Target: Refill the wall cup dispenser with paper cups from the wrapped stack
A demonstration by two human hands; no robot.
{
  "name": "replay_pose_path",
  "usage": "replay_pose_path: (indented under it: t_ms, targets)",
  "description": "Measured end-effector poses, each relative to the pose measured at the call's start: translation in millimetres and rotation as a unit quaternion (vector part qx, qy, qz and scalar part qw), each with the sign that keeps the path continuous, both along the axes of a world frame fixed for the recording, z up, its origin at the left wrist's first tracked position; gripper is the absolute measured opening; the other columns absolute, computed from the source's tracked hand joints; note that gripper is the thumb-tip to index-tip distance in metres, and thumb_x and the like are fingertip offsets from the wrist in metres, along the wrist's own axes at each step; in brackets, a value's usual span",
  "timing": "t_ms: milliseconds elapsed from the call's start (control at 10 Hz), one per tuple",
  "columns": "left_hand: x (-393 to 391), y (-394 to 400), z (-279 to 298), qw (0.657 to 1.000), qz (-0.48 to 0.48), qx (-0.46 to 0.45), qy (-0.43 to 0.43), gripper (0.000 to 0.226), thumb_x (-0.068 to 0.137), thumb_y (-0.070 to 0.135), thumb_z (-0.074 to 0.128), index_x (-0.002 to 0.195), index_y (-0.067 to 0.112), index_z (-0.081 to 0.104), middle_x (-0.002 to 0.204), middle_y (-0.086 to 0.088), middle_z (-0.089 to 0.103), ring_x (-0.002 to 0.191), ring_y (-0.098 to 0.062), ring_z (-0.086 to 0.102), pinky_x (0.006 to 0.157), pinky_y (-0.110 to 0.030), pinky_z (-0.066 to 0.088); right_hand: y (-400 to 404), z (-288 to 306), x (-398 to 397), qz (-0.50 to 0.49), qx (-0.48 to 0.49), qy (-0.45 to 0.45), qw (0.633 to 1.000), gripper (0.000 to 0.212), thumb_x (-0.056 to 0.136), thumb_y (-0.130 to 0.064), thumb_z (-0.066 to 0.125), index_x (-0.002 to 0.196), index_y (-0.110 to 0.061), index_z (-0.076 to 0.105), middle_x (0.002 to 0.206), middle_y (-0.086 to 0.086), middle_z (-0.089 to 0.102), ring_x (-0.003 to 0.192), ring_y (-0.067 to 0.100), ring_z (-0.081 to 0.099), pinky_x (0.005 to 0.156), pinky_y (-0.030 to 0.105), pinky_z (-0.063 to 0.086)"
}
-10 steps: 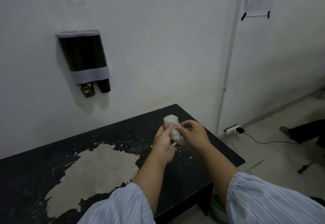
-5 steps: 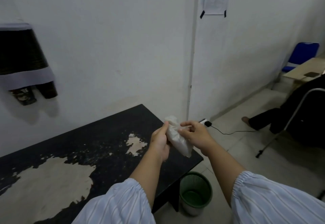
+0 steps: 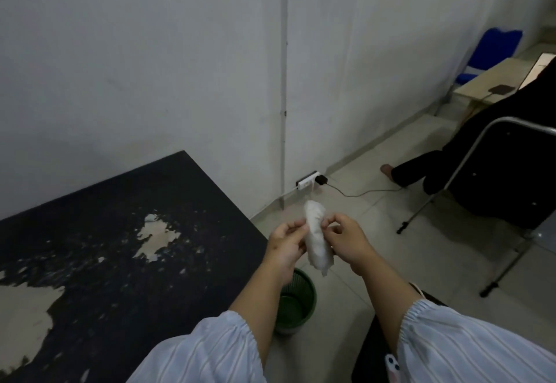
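Note:
A crumpled, empty clear plastic wrapper (image 3: 316,239) hangs between my two hands, off the right end of the table and above the floor. My left hand (image 3: 285,244) pinches its left side and my right hand (image 3: 346,239) pinches its right side, fingers curled. The wall cup dispenser is out of view, and I see no paper cups.
A black table (image 3: 105,232) with peeled pale patches fills the lower left. A green mesh waste bin (image 3: 296,304) stands on the floor under my hands. A power strip (image 3: 308,181) with a cable lies by the wall. A seated person and a metal chair frame (image 3: 469,178) are at the right.
My view has swung to the right, so the dispenser has left the frame. My hands with the wrapper have moved off the table's end to above the waste bin.

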State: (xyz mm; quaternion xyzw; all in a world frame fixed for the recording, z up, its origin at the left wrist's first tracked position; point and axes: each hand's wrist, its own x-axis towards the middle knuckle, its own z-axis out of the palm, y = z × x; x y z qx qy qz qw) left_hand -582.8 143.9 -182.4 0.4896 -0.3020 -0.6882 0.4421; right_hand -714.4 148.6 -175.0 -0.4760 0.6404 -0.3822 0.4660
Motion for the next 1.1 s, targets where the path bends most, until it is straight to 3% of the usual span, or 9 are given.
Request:
replay_pose_path:
  t_ms: [100, 200, 300, 500, 700, 800, 900, 1000, 1100]
  targets:
    - [-7.0, -5.9, -30.6, 1.0, -0.002, 0.026, -0.009, 0.024, 0.091, 0.008, 0.056, 0.115, 0.007, 0.058, 0.106, -0.013, 0.066, 0.099, -0.026, 0.064, 0.086, -0.034, 0.053, -6.8, -31.7, -7.8, -0.007, 0.057, -0.047, 0.997, 0.011, 0.09, -0.002, 0.046, 0.091, -0.007, 0.056, 0.09, 0.017, 0.06, 0.082, 0.029, 0.059, 0.066, 0.039, 0.053]
    - [-11.5, -11.4, -63.2, 0.998, 0.002, 0.066, 0.01, 0.027, 0.092, 0.007, 0.053, 0.119, 0.006, 0.057, 0.102, -0.012, 0.067, 0.092, -0.023, 0.065, 0.08, -0.032, 0.054, -16.5, -73.7, -11.5, -0.036, 0.088, -0.058, 0.994, 0.013, 0.088, -0.001, 0.048, 0.09, -0.006, 0.059, 0.095, 0.02, 0.063, 0.084, 0.03, 0.06, 0.071, 0.039, 0.051]
    - [-17.1, -16.4, -110.6, 0.996, 0.0, 0.083, -0.029, 0.027, 0.094, 0.008, 0.05, 0.12, 0.013, 0.054, 0.109, -0.01, 0.062, 0.102, -0.025, 0.058, 0.093, -0.038, 0.048, -26.0, -132.0, -11.1, -0.079, 0.113, -0.067, 0.988, 0.013, 0.085, -0.001, 0.051, 0.087, -0.009, 0.062, 0.098, 0.02, 0.066, 0.09, 0.033, 0.063, 0.08, 0.042, 0.053]
    - [-19.3, -23.0, -213.1, 0.991, -0.029, 0.087, -0.098, 0.026, 0.094, 0.005, 0.047, 0.118, 0.01, 0.055, 0.117, -0.008, 0.06, 0.105, -0.021, 0.057, 0.096, -0.038, 0.046, -39.4, -242.6, 1.5, -0.15, 0.155, -0.093, 0.972, 0.015, 0.084, 0.002, 0.053, 0.093, -0.003, 0.064, 0.101, 0.021, 0.067, 0.094, 0.034, 0.064, 0.083, 0.04, 0.053]
    - [-7.2, -48.3, -319.0, 0.986, -0.022, 0.086, -0.144, 0.026, 0.091, 0.002, 0.05, 0.112, 0.012, 0.06, 0.121, -0.014, 0.062, 0.111, -0.027, 0.059, 0.102, -0.046, 0.046, -58.9, -329.5, 16.2, -0.14, 0.164, -0.069, 0.974, 0.017, 0.09, -0.005, 0.052, 0.103, -0.007, 0.062, 0.102, 0.013, 0.063, 0.096, 0.029, 0.061, 0.089, 0.042, 0.053]
    - [-1.9, -62.8, -360.4, 0.984, -0.026, 0.09, -0.153, 0.028, 0.091, 0.005, 0.052, 0.115, 0.017, 0.058, 0.123, -0.012, 0.06, 0.112, -0.027, 0.057, 0.1, -0.042, 0.047, -74.0, -367.2, 20.4, -0.125, 0.154, -0.058, 0.978, 0.017, 0.091, -0.006, 0.049, 0.103, -0.008, 0.061, 0.101, 0.01, 0.062, 0.094, 0.026, 0.06, 0.091, 0.042, 0.052]
    - [5.9, -73.2, -384.0, 0.978, -0.021, 0.084, -0.188, 0.039, 0.092, 0.009, 0.052, 0.13, 0.017, 0.05, 0.128, -0.006, 0.053, 0.117, -0.026, 0.052, 0.097, -0.037, 0.045, -86.0, -394.5, 22.6, -0.114, 0.149, -0.039, 0.981, 0.026, 0.092, -0.007, 0.048, 0.115, -0.005, 0.059, 0.116, 0.014, 0.062, 0.106, 0.027, 0.058, 0.098, 0.044, 0.048]
    - [12.5, -73.4, -396.4, 0.976, 0.001, 0.072, -0.205, 0.045, 0.092, 0.004, 0.05, 0.135, 0.012, 0.044, 0.135, -0.011, 0.049, 0.113, -0.024, 0.051, 0.09, -0.031, 0.044, -82.9, -409.5, 24.3, -0.137, 0.152, -0.026, 0.978, 0.032, 0.092, -0.008, 0.049, 0.124, -0.005, 0.054, 0.127, 0.014, 0.057, 0.116, 0.028, 0.054, 0.103, 0.043, 0.044]
    - [12.8, -64.4, -395.9, 0.97, 0.0, 0.08, -0.229, 0.046, 0.091, 0.001, 0.05, 0.136, 0.01, 0.043, 0.141, -0.012, 0.044, 0.125, -0.026, 0.046, 0.09, -0.028, 0.041, -72.9, -408.4, 23.9, -0.166, 0.161, -0.02, 0.973, 0.029, 0.093, -0.009, 0.05, 0.121, -0.004, 0.056, 0.124, 0.015, 0.058, 0.112, 0.028, 0.055, 0.098, 0.038, 0.046]
